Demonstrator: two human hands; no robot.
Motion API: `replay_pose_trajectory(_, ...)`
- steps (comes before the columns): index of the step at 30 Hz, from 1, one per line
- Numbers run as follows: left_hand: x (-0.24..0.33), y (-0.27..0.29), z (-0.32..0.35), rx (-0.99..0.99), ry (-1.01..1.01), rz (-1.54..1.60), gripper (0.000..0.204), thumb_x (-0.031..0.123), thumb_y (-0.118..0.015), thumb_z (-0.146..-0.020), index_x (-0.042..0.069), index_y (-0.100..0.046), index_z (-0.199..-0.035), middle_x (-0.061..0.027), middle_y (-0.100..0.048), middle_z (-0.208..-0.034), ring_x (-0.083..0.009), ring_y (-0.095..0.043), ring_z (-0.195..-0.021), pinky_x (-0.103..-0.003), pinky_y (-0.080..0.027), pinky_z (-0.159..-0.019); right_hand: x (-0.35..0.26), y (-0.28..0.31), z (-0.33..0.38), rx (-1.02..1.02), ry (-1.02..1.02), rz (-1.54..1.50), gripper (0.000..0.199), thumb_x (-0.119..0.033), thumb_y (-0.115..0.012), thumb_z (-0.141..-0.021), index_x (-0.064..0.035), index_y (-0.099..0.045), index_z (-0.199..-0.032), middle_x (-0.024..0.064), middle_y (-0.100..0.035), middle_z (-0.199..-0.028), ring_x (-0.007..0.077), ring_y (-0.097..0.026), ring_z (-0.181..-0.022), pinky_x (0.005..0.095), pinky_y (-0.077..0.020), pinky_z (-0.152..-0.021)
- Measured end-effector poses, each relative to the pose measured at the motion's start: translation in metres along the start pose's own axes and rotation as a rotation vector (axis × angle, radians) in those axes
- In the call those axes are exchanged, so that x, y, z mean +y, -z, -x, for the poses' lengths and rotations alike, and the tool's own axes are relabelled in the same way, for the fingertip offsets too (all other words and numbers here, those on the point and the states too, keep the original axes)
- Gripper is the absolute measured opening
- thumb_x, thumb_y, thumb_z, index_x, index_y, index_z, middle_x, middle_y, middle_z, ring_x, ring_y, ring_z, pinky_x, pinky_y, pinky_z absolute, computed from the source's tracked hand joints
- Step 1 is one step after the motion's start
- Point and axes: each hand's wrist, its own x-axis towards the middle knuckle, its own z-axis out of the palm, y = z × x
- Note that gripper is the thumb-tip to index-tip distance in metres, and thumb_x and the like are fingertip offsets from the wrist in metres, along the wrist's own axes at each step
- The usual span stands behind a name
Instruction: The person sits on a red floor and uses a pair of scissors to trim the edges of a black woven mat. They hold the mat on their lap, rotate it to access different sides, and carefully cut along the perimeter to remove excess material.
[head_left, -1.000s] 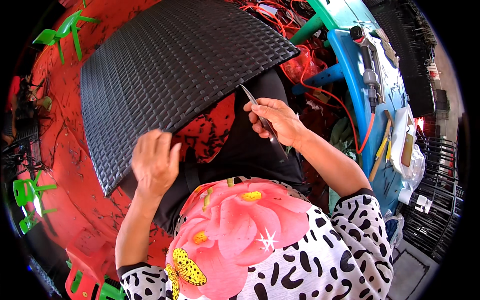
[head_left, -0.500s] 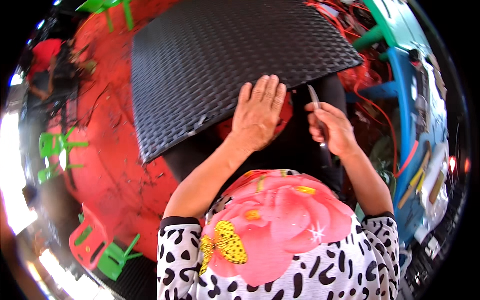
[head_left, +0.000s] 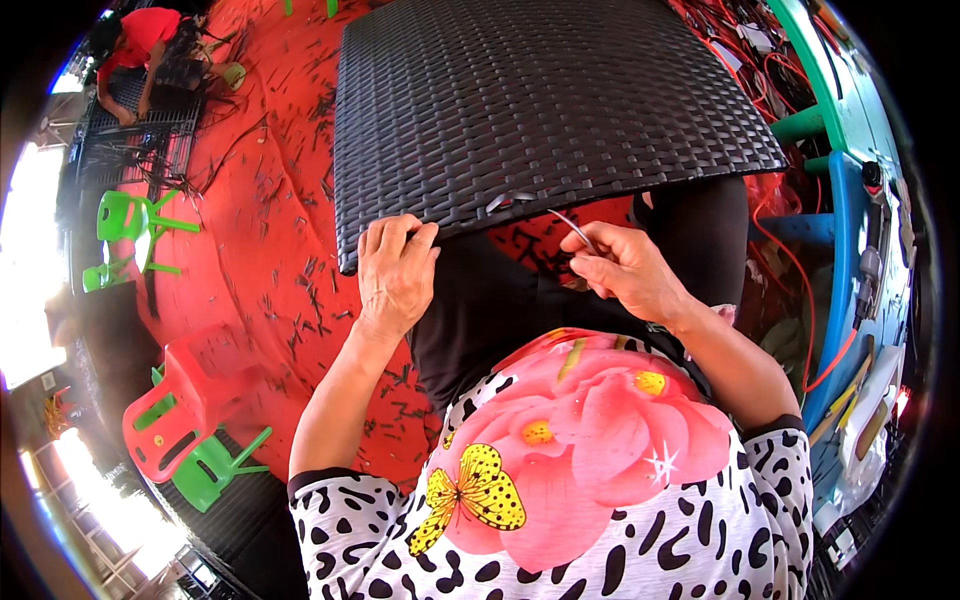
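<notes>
A black woven panel (head_left: 540, 100), made of flat glossy strips, lies across my lap with its near edge facing me. My left hand (head_left: 397, 275) grips that edge close to the near left corner, fingers curled over the top. In my right hand (head_left: 630, 262) is a thin curved metal tool (head_left: 563, 221), pinched between thumb and fingers and pointing left toward the edge. A small shiny loop, perhaps a loose strip end (head_left: 510, 201), stands up on the panel near the tool's tip. The tool's handle is hidden in the hand.
Black scraps litter the red floor (head_left: 290, 200). Green stools (head_left: 125, 217) and a red chair (head_left: 175, 405) stand left. A person in red (head_left: 150, 40) works over a dark frame at far left. A blue stool (head_left: 845, 260) bearing tools, and orange cords (head_left: 800, 260), are right.
My left hand has gone from lying flat at the middle of the near edge to gripping near its left corner. The right hand has brought the tool left, beside the edge.
</notes>
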Motion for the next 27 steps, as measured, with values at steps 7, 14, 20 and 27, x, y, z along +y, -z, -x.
replay_pose_trajectory(7,-0.011,0.0,-0.008,0.003,-0.055,0.092,0.025,0.003,-0.069,-0.061,0.005,-0.06,-0.084,-0.007,-0.052,-0.085,-0.0265,-0.051,-0.08,-0.037,-0.041,-0.071,-0.007,-0.014,-0.02,0.022,0.008,0.136,0.018,-0.012,-0.059,-0.086,0.0014,-0.056,-0.097,0.0004,-0.054,-0.071,0.0042,-0.046,-0.06,0.0213,-0.0401,-0.053)
replay_pose_trajectory(14,-0.018,-0.001,0.0,0.081,-0.023,0.208,0.027,-0.002,-0.068,-0.061,0.003,-0.059,-0.085,-0.0087,-0.055,-0.084,-0.0277,-0.052,-0.079,-0.036,-0.042,-0.07,-0.02,-0.01,-0.033,0.217,0.357,0.693,0.02,-0.012,-0.065,-0.077,0.0022,-0.055,-0.087,0.0086,-0.054,-0.071,0.019,-0.053,-0.062,0.032,-0.0454,-0.059)
replay_pose_trajectory(20,-0.049,0.015,0.054,0.315,0.269,0.127,0.022,-0.007,-0.063,-0.068,0.0,-0.059,-0.088,-0.012,-0.059,-0.09,-0.0282,-0.055,-0.083,-0.036,-0.045,-0.074,-0.025,0.013,-0.045,0.32,0.315,0.82,0.023,-0.011,-0.066,-0.076,0.0026,-0.055,-0.091,0.0078,-0.052,-0.073,0.0156,-0.052,-0.062,0.0285,-0.045,-0.058)
replay_pose_trajectory(27,-0.06,0.032,0.066,0.192,0.202,0.065,0.02,-0.005,-0.062,-0.069,0.0,-0.062,-0.088,-0.0101,-0.057,-0.088,-0.0271,-0.054,-0.078,-0.036,-0.045,-0.07,-0.026,0.012,-0.052,0.302,0.26,0.832,0.021,-0.009,-0.065,-0.077,0.0028,-0.055,-0.091,0.0046,-0.051,-0.071,0.0112,-0.048,-0.06,0.0258,-0.0435,-0.058)
